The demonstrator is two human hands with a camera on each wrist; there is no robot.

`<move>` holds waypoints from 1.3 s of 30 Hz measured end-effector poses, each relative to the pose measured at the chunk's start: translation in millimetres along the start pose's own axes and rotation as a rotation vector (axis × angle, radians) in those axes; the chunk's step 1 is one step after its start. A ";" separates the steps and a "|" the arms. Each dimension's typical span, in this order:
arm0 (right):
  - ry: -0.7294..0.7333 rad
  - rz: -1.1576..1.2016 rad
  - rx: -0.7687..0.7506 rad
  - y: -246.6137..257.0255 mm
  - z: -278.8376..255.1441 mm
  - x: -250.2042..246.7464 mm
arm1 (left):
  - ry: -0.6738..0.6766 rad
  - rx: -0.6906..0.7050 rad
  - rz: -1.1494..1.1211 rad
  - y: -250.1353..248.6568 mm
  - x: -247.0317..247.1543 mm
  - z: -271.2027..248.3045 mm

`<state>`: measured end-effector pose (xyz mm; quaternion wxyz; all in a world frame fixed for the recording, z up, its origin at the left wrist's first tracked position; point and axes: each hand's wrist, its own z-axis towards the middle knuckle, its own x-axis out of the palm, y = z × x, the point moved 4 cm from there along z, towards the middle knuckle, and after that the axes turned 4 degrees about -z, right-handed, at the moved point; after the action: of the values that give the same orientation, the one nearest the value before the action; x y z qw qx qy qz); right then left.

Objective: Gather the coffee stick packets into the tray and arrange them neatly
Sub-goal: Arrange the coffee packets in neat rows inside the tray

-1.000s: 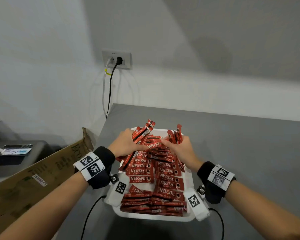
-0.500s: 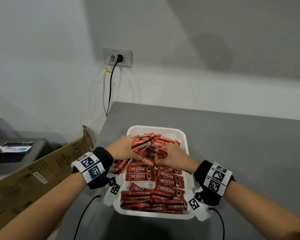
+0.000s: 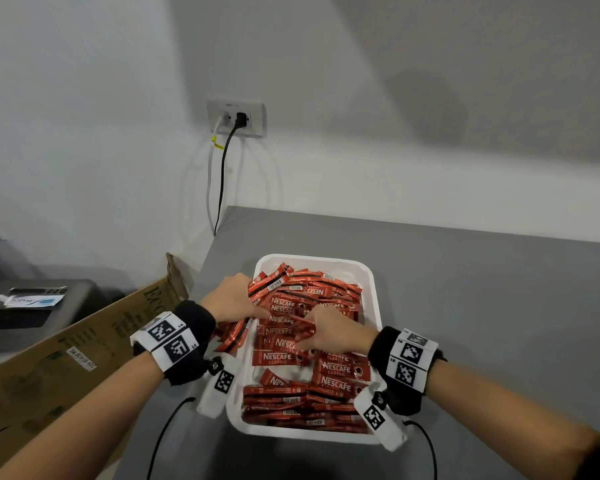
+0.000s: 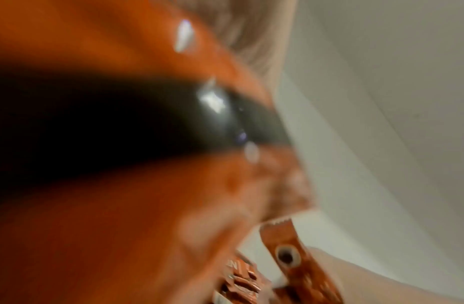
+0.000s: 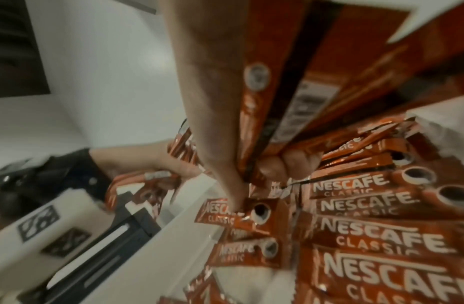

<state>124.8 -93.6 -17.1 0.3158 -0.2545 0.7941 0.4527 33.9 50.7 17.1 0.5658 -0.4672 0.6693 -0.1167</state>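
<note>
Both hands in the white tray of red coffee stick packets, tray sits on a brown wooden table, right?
Not wooden: the head view shows the white tray of red coffee stick packets on a plain grey table. Left hand and right hand are both in the packets.

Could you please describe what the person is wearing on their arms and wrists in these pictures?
Both forearms are bare, with no sleeves. The left wrist and the right wrist each carry a black band bearing white panels printed with black square markers. A white marked block hangs under each band, and a thin black cable trails from each.
</note>
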 end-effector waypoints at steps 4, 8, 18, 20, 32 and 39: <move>0.072 -0.242 -0.031 11.2 8.2 15.7 | -0.077 0.013 0.038 -4.7 -5.4 0.4; 0.146 -0.428 -0.024 21.7 14.0 24.0 | -0.047 0.019 0.022 -6.8 0.6 2.5; 0.017 -0.593 -0.005 32.9 19.0 22.7 | -0.049 0.039 0.004 -8.4 1.0 6.0; 0.009 -0.596 -0.001 33.5 20.5 21.2 | -0.053 0.042 0.001 -8.3 1.4 6.8; -0.020 -0.547 -0.003 32.9 19.7 20.5 | -0.054 0.070 0.000 -9.3 1.1 6.6; 0.010 -0.528 0.047 10.7 -1.4 -8.9 | -0.024 0.061 -0.012 -6.2 2.1 6.7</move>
<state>123.1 -88.9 -4.0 0.4249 -0.4478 0.7120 0.3347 43.0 48.3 17.7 0.5872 -0.4552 0.6557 -0.1349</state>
